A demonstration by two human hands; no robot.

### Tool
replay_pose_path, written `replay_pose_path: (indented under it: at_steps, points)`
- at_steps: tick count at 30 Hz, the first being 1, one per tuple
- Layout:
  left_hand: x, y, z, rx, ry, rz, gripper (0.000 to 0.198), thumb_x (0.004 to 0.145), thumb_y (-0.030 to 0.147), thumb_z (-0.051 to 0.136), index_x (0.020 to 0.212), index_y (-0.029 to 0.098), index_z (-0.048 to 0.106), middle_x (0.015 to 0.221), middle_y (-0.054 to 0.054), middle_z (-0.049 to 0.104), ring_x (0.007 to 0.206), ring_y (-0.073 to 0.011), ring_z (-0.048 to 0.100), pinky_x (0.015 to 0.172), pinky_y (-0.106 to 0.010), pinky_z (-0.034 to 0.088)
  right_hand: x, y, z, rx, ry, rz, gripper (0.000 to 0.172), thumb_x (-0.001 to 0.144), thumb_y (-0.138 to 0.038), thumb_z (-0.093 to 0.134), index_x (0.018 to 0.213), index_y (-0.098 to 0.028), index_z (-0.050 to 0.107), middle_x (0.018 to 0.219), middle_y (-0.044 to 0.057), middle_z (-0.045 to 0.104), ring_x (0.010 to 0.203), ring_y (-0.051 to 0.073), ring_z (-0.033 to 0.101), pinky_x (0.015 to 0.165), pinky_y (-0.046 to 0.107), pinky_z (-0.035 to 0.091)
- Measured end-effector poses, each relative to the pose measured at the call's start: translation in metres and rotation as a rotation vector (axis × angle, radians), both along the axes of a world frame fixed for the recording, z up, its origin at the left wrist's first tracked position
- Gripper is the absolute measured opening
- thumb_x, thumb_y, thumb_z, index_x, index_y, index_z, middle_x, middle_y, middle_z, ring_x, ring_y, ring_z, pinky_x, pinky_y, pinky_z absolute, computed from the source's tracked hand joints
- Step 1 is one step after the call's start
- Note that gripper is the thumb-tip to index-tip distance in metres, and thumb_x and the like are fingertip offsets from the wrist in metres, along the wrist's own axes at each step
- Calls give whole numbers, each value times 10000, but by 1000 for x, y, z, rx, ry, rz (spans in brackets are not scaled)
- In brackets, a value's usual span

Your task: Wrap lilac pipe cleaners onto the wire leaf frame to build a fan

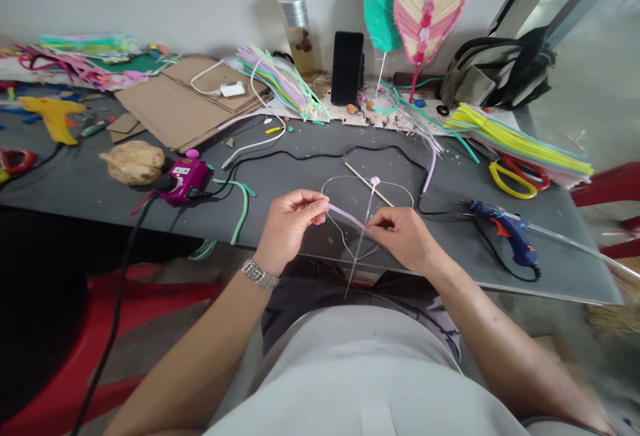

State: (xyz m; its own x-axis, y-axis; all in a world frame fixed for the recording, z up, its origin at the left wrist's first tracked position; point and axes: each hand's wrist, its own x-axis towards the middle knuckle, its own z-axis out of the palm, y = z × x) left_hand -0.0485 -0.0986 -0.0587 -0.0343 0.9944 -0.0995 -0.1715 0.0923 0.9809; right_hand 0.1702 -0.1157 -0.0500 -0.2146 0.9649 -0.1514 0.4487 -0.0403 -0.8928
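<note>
Far left on the dark grey bench [90,186] sits a yellow plastic glue gun [55,116], with a magenta glue gun [187,178] closer in. Back by the wall there's a clear bottle with a silver cap [300,36], amber liquid inside plus some dark lump, can't tell what. The left hand [290,223], metal watch on the wrist, pinches one end of a pale pink pipe cleaner [347,217] between thumb and fingertips. It runs over to the right hand [403,236], which pinches it against the stem of a thin wire leaf-shaped frame [353,266] over the bench's near edge. A blue glue gun [505,229] lies further right.
</note>
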Motion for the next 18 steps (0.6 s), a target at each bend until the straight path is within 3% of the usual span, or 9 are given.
replay_pose_path:
  at_steps: [6,18]
  points:
    - [2,0,2,-24,-58,1,191,672,282,887,759,169,759,628,-18,647,559,-99,566,535,-232,435,0,0,-1,23,-3,-65,147,788,-290,642,762,-172,726,645,-11,647,568,108,480,565,252,364]
    - [4,-3,2,-44,-98,19,182,655,266,891,728,161,762,646,-23,671,565,-93,582,545,-219,460,1,-1,-3,70,12,-46,153,796,-273,608,741,-174,711,645,-8,648,569,106,475,561,251,346]
